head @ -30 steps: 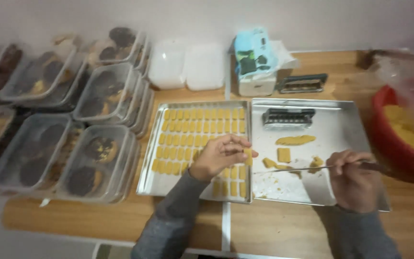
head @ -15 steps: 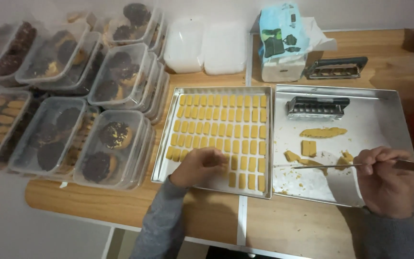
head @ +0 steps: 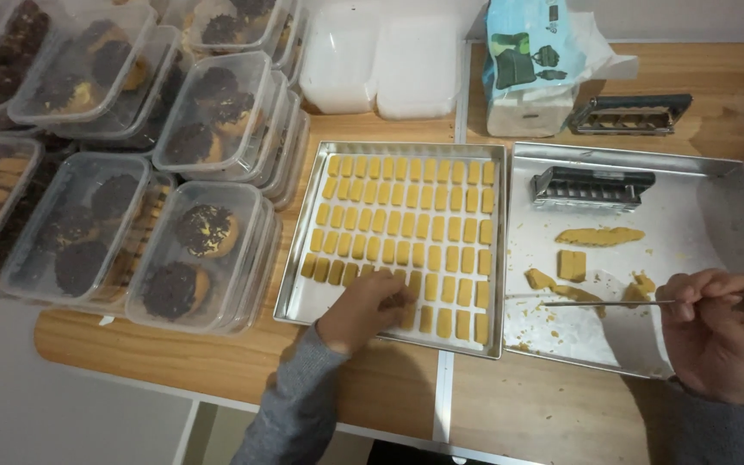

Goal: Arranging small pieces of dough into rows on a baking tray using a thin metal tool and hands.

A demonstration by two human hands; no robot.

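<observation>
At a wooden table, the left hand (head: 363,310) rests curled over yellow dough pieces (head: 406,228) at the near edge of the left tray (head: 299,297), while the right hand (head: 716,331) grips a thin knife (head: 604,302) above scraps (head: 600,236) in the right tray (head: 734,185).

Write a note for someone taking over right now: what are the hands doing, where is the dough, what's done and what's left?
Left hand: resting on dough pieces in the bottom rows of the left tray.
Right hand: holding a thin knife over the right tray.
Done: left tray nearly filled with neat rows of pieces.
Left: one cut piece, a long strip and scraps lie on the right tray, beside a metal cutter.
</observation>
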